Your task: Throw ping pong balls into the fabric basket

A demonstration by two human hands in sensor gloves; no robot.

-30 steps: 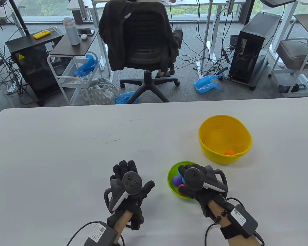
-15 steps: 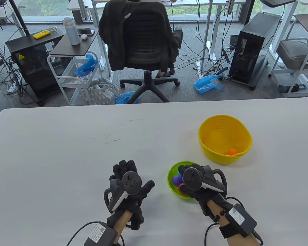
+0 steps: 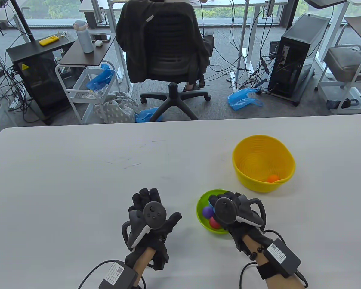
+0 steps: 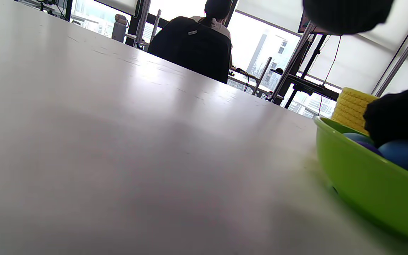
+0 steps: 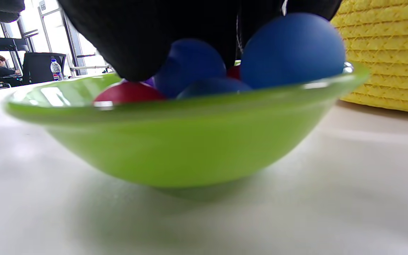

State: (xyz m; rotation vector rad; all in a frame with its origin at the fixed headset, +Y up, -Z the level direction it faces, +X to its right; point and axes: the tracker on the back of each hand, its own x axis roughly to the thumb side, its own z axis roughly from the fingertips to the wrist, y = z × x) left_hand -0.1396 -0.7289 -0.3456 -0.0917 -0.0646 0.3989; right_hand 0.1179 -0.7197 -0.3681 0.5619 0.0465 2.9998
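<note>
Inside the green bowl [image 3: 203,224] we find the supply of ping pong balls: a purple ball [image 3: 207,212], a red ball [image 3: 214,222] and several blue balls [image 5: 292,51] piled above the rim. Our right hand [image 3: 228,212] reaches down into this bowl, fingers among the balls; whether it already grips one we cannot tell, since the glove hides the fingertips. We judge the step in hand to be picking one ball. To do it well, we should take the topmost blue ball with thumb and two fingers, lift straight up so the neighbours do not spill over the low rim, and then throw in a soft arc.

Beyond the green bowl, on its far right, stands the yellow fabric basket [image 3: 263,164], near but not touching. One orange ball [image 3: 271,178] already lies in it. Its walls look soft, so a hard throw could tip it or bounce out.

Left of the green bowl, our left hand [image 3: 150,221] rests on the tabletop [image 3: 78,180], fingers spread, holding nothing. The tabletop is white and smooth; a loose ball would roll freely. Past its far edge sit an office chair [image 3: 165,51], cables and a computer tower [image 3: 297,57].
</note>
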